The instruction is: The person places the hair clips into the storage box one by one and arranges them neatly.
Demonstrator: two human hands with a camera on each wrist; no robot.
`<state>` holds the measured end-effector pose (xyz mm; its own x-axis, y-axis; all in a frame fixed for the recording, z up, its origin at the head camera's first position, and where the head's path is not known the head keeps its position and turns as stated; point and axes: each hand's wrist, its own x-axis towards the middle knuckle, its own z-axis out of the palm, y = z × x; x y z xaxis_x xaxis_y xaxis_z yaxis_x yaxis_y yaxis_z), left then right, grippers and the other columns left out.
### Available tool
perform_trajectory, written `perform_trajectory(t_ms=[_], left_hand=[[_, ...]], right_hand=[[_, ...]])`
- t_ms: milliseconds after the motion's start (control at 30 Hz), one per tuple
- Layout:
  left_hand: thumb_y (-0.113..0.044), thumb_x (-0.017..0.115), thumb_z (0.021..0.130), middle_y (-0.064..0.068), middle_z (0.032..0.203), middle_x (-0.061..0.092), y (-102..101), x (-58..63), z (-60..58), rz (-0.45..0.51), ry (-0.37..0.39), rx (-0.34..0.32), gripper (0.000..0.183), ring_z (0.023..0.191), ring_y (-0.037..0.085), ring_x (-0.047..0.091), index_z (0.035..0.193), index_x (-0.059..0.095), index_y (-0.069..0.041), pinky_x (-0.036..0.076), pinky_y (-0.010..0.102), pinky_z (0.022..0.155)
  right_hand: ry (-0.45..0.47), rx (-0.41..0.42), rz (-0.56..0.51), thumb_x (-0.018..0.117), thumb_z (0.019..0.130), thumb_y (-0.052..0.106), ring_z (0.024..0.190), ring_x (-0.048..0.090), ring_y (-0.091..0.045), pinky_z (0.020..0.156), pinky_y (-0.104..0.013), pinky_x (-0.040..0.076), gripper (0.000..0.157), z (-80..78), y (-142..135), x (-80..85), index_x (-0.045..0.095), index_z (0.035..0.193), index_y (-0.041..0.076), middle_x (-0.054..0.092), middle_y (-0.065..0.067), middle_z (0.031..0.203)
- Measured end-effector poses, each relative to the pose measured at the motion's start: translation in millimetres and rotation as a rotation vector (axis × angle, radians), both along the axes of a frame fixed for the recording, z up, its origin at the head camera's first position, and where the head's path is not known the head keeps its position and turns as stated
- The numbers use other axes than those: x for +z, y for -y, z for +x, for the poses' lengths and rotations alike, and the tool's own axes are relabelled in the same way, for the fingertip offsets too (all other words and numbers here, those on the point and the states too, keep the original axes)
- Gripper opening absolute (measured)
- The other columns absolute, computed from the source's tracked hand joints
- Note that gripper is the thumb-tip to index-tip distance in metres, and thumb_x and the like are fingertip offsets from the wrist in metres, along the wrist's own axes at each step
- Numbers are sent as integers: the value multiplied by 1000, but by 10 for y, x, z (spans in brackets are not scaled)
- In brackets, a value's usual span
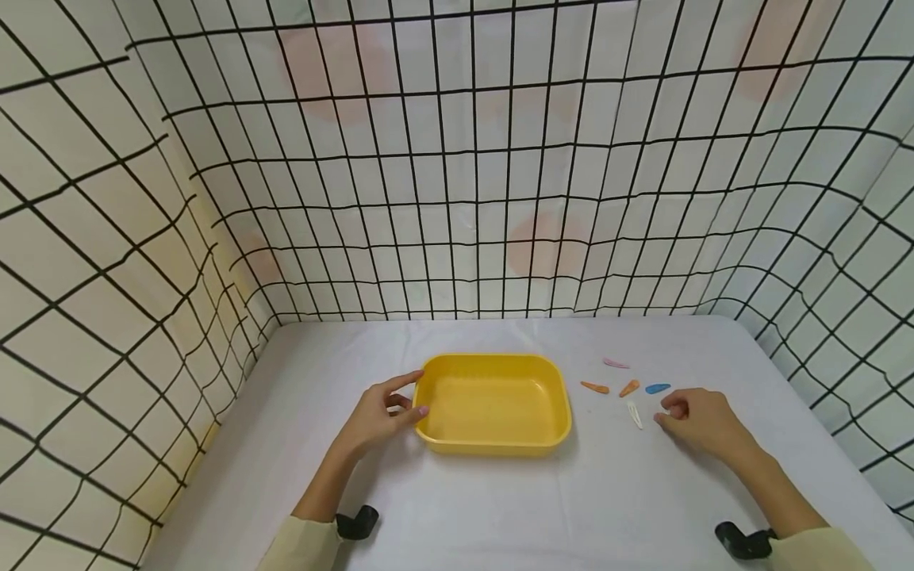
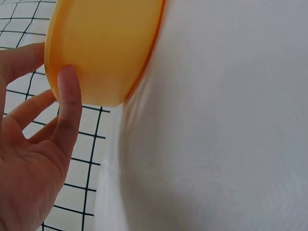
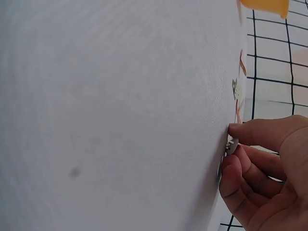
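Observation:
My left hand (image 1: 382, 414) holds the left end of a yellow plastic tray (image 1: 493, 448), thumb on the inner side in the head view. In the left wrist view its thumb (image 2: 70, 91) presses the tray's wall. My right hand (image 1: 703, 422) is low over the cloth, right of several small hair clips. Between its thumb and fingers, the right wrist view shows a small greyish hair clip (image 3: 232, 146), largely hidden by the fingers. Nearest to that hand lie a blue hair clip (image 1: 658, 388) and a white hair clip (image 1: 635, 415).
Two orange hair clips (image 1: 595, 388) and a pink one (image 1: 616, 363) lie between the tray and the right hand. White cloth (image 1: 500, 515) covers the table. Black wire mesh (image 1: 478, 198) encloses the back and both sides.

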<state>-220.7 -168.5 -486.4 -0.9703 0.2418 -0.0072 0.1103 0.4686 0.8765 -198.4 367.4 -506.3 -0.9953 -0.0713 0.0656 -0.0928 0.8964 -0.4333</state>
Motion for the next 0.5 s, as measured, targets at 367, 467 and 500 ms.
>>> perform_trajectory(t_ms=[367, 467, 500], left_hand=[[-18, 83, 86, 8, 137, 58, -22, 2, -3, 123, 108, 7, 65, 86, 24, 70, 146, 60, -21, 66, 35, 71], [-15, 83, 86, 7, 142, 57, -17, -8, -11, 152, 132, 15, 65, 85, 25, 70, 146, 60, -23, 66, 35, 71], [-15, 82, 86, 8, 142, 56, -14, -12, -15, 162, 140, 16, 65, 84, 25, 70, 146, 59, -23, 66, 35, 71]], right_hand=[[33, -64, 8, 70, 88, 15, 73, 55, -20, 59, -28, 47, 18, 60, 2, 71, 71, 92, -2, 64, -5, 78], [34, -64, 6, 70, 88, 16, 69, 52, -18, 56, -27, 43, 15, 69, -6, 93, 71, 86, 1, 61, -2, 73], [31, -63, 6, 70, 89, 16, 68, 52, -17, 56, -27, 42, 15, 69, -9, 92, 71, 86, 1, 60, -1, 72]])
